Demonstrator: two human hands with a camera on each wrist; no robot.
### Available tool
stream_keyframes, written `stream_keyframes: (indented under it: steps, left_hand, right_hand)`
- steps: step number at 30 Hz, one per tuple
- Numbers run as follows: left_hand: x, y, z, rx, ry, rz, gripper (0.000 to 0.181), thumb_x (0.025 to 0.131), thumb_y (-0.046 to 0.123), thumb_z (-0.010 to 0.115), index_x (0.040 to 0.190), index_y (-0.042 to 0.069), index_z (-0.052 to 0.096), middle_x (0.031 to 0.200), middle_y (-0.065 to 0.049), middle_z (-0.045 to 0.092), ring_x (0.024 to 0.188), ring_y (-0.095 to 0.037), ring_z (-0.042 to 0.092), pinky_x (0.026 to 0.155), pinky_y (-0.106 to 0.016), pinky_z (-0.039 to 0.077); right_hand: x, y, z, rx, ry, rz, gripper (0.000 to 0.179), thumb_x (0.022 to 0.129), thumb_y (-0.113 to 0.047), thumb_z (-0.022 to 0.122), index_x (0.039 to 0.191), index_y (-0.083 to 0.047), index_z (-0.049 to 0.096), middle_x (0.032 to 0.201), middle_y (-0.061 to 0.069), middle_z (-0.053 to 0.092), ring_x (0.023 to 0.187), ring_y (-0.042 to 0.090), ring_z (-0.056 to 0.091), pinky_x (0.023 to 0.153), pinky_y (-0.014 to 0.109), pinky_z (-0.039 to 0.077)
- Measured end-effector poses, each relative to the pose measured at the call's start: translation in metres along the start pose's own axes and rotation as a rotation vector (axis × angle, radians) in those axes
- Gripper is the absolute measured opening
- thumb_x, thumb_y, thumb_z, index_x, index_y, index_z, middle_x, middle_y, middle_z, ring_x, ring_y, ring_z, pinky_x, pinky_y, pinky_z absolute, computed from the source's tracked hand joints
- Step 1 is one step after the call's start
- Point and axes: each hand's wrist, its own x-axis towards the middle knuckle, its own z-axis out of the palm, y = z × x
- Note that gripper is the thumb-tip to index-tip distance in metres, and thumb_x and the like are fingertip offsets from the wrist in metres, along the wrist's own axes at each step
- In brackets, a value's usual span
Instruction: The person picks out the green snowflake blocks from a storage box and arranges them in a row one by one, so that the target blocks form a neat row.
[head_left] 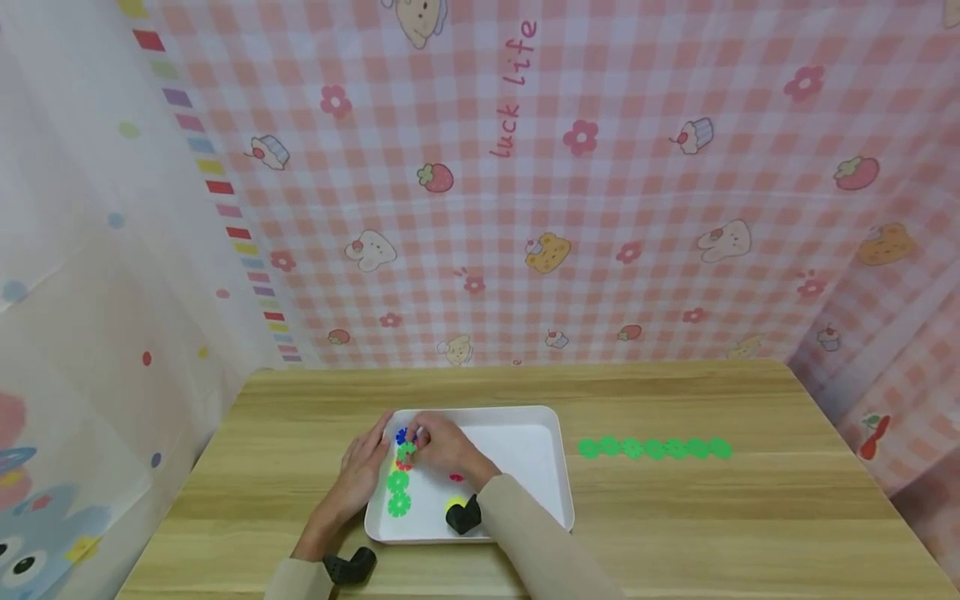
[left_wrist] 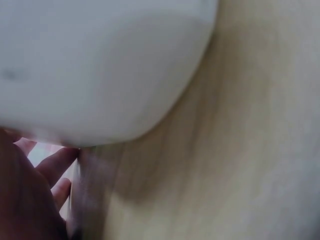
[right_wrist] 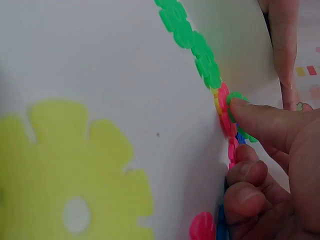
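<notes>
A shallow white tray (head_left: 517, 433) lies on the wooden table with flower-shaped plastic discs along its left side. My left hand (head_left: 360, 471) rests along the tray's left rim, fingers fairly straight against the outside; its thumb is hidden. Inside the tray, my right hand (head_left: 446, 446) pinches a green notched disc (right_wrist: 241, 116) between thumb and fingers. Beneath it are pink discs (right_wrist: 227, 112) and a blue disc (head_left: 402, 436). Nearer the front lie green discs (head_left: 399, 504). A yellow disc (right_wrist: 75, 165) looms large in the right wrist view, partly covered by my wrist in the head view.
Right of the tray, several green discs (head_left: 655, 448) form a joined row on the wooden table (head_left: 675, 533). A small pink disc (head_left: 456, 477) lies under my right forearm. Behind the table hangs a checked cloth (head_left: 517, 200).
</notes>
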Motion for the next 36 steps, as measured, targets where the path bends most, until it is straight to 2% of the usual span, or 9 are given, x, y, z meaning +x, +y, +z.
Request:
stream_keyframes:
  steps: [11, 19, 26, 36]
  left_hand:
    - [-0.001, -0.001, 0.000, 0.001, 0.006, 0.007, 0.052, 0.110, 0.030, 0.024, 0.160, 0.018, 0.018, 0.164, -0.014, 0.019, 0.148, -0.042, 0.011, 0.116, -0.060, -0.010]
    - [0.001, -0.002, 0.000, 0.030, 0.017, 0.038, 0.052, 0.110, 0.028, 0.025, 0.160, 0.015, 0.019, 0.164, -0.014, 0.020, 0.149, -0.041, 0.016, 0.117, -0.059, -0.009]
    - [0.000, 0.000, 0.002, 0.012, 0.007, 0.004, 0.052, 0.110, 0.031, 0.024, 0.160, 0.018, 0.018, 0.164, -0.014, 0.020, 0.147, -0.042, 0.013, 0.116, -0.061, -0.008]
    - [-0.001, 0.001, 0.001, 0.010, 0.008, -0.009, 0.053, 0.109, 0.035, 0.024, 0.160, 0.020, 0.017, 0.164, -0.014, 0.019, 0.148, -0.045, 0.009, 0.116, -0.061, -0.009]
  right_hand:
    - [-0.004, -0.002, -0.001, -0.054, -0.025, -0.025, 0.023, 0.081, 0.000, 0.078, 0.093, -0.012, 0.062, 0.082, -0.003, 0.057, 0.075, 0.008, 0.051, 0.069, 0.019, 0.044]
    - [-0.008, -0.004, -0.006, -0.074, -0.041, -0.050, 0.016, 0.083, -0.007, 0.079, 0.091, -0.015, 0.067, 0.082, -0.006, 0.059, 0.077, 0.007, 0.053, 0.073, 0.021, 0.045]
    - [-0.015, -0.004, -0.019, -0.053, -0.052, 0.008, 0.013, 0.087, -0.010, 0.075, 0.095, -0.017, 0.067, 0.082, -0.005, 0.061, 0.074, 0.009, 0.054, 0.062, 0.021, 0.045]
    - [-0.026, -0.006, -0.038, 0.009, -0.051, 0.078, 0.011, 0.090, -0.015, 0.073, 0.098, -0.019, 0.067, 0.084, -0.002, 0.062, 0.066, 0.012, 0.056, 0.056, 0.025, 0.046]
